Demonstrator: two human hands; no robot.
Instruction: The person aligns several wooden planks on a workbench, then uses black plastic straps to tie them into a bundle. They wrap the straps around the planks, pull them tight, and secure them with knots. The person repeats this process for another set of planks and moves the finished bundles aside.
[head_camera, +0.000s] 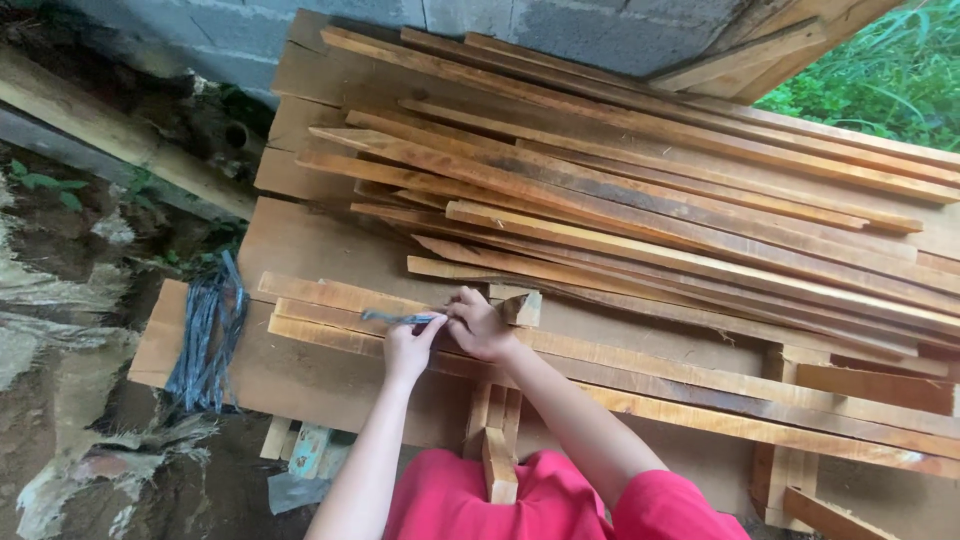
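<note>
My left hand (407, 350) and my right hand (478, 326) meet over long wooden slats (640, 370) lying on a wide board (310, 245). Together they hold a thin strand of blue-grey strapping (395, 318) that sticks out to the left across the slats. A small wooden offcut (520, 308) sits just right of my right hand. My red garment (540, 500) shows at the bottom edge.
A big pile of rough wooden slats (640, 190) fills the back and right. A bundle of blue-grey straps (208, 340) hangs over the board's left edge. A grey block wall (560, 25) stands behind, muddy ground (70, 330) left, green plants (890, 80) top right.
</note>
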